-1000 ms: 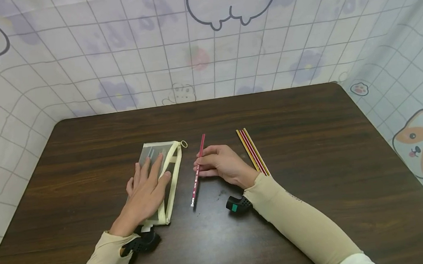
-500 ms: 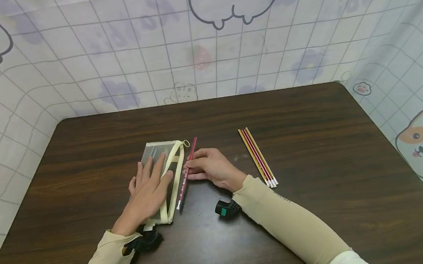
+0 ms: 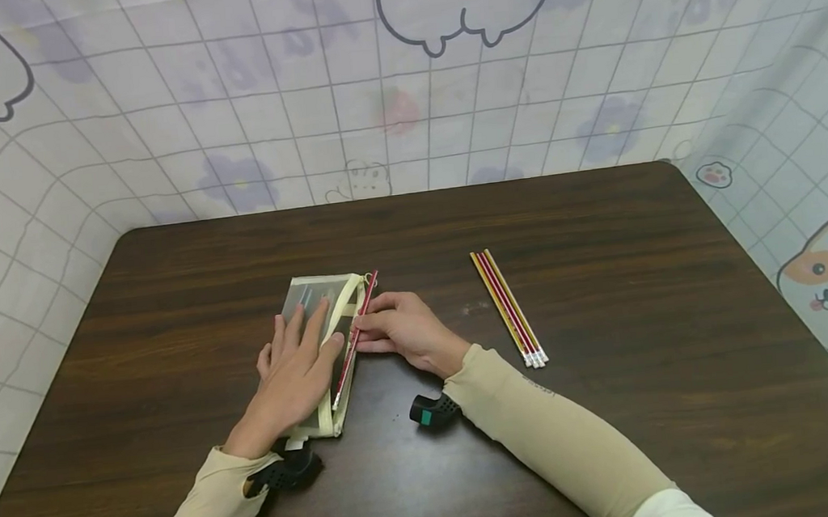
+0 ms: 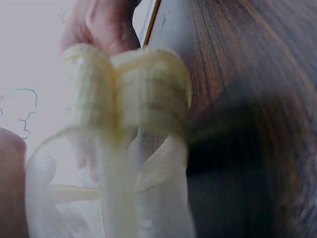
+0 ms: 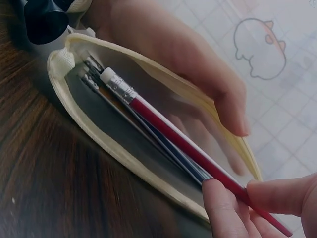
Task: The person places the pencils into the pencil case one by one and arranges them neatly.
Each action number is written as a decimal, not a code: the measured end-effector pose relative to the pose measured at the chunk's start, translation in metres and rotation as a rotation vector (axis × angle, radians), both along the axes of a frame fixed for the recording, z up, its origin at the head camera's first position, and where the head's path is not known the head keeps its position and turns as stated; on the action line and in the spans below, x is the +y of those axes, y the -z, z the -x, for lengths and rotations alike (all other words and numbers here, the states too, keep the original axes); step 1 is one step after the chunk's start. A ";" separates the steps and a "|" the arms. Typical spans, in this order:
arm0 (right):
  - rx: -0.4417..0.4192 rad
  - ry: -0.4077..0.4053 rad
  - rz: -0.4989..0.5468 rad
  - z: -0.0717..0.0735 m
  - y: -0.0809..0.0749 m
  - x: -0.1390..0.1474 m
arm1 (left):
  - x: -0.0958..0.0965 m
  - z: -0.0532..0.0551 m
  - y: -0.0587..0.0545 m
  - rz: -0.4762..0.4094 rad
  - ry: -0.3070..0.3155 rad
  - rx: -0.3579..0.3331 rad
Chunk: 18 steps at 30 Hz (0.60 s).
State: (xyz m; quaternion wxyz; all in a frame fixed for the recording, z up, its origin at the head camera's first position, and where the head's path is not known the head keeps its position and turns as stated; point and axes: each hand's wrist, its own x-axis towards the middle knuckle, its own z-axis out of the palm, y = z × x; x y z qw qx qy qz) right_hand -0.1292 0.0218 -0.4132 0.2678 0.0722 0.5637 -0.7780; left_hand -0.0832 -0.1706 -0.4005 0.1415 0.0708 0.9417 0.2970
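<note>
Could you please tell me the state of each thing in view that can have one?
Pencil case: unzipped, its mouth open, lying on the table.
Red pencil: held at the open mouth, eraser showing.
Slim items: inside the pencil case, lying lengthwise.
Loose pencils: lying side by side on the table.
Left hand: resting on the pencil case, fingers extended.
Right hand: pinching the red pencil.

We can read no text, label, brand or number. We see a small dark print on the right sleeve (image 3: 559, 438), too tiny for us to make out, and faint purple marks (image 3: 236, 63) on the backdrop (image 3: 445, 102) that we cannot resolve into letters. On the red pencil (image 5: 171, 131) we make out no lettering.
</note>
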 end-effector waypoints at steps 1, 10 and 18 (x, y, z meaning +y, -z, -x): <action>0.001 -0.002 0.000 0.000 0.000 -0.001 | 0.000 0.000 0.000 0.000 0.000 0.000; 0.000 -0.039 -0.009 -0.007 -0.003 -0.011 | 0.001 -0.001 0.001 0.006 -0.002 0.007; -0.013 -0.065 -0.015 -0.011 -0.005 -0.017 | 0.001 -0.001 0.001 0.002 0.006 0.008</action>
